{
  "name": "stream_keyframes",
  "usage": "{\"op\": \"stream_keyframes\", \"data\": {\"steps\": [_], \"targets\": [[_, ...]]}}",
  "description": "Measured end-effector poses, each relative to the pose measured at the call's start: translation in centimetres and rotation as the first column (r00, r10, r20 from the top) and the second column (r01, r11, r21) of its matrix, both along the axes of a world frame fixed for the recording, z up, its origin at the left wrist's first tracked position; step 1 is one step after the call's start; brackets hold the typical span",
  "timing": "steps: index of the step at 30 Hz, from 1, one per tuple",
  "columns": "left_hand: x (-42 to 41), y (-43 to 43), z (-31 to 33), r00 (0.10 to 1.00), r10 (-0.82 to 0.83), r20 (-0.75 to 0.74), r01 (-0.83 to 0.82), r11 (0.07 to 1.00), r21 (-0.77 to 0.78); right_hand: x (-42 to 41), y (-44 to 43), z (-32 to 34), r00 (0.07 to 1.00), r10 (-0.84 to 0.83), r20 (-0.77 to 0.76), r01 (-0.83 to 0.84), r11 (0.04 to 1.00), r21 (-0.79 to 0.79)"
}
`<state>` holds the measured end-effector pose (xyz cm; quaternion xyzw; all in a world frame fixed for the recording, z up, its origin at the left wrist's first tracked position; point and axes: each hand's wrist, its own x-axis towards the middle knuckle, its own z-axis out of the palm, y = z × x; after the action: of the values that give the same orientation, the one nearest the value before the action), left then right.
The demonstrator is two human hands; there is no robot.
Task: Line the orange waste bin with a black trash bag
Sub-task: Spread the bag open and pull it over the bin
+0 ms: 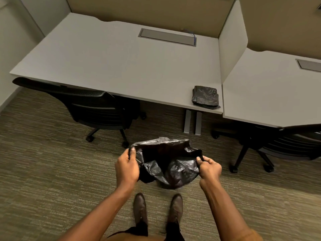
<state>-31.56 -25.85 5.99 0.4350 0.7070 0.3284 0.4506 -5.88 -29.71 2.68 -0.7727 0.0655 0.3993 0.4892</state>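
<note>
A black trash bag hangs in the air in front of me, above the carpet, its mouth pulled wide. My left hand pinches the left rim of the mouth. My right hand pinches the right rim. The rest of the bag sags crumpled below my hands. A folded stack of black bags lies on the near right corner of the grey desk. No orange waste bin shows in this view.
A black office chair is tucked under the desk at left; a second chair stands at right under another desk. A white divider panel separates the desks. My two shoes stand on the carpet below the bag.
</note>
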Motion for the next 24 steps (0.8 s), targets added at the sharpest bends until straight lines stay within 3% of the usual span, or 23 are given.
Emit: {"op": "stream_keyframes", "data": {"steps": [4,13,16,20,24], "targets": [[-2.6,2.7,-3.2,0.949,0.221,0.226,-0.143,0.937,-0.318,1.6,-0.1,-1.1,0.964,-0.213,-0.161,0.221,0.975,0.034],[-4.2,6.5,-8.1,0.864,0.397,0.311,-0.173,0.812,-0.557,3.4,-2.5,-5.3,0.880,-0.418,-0.227,0.430,0.903,0.004],[-2.5,7.2,-9.0,0.878,0.387,0.282,-0.148,0.780,-0.608,3.4,-2.8,-6.5,0.904,-0.377,-0.202,0.380,0.925,-0.026],[0.4,7.6,-9.4,0.885,0.391,0.252,-0.159,0.764,-0.626,4.2,-2.5,-8.7,0.969,-0.247,-0.005,0.245,0.965,-0.096],[2.6,8.6,-9.7,0.743,0.568,0.354,-0.183,0.682,-0.708,6.5,-2.8,-11.9,0.981,-0.017,0.193,0.071,0.958,-0.278]]}}
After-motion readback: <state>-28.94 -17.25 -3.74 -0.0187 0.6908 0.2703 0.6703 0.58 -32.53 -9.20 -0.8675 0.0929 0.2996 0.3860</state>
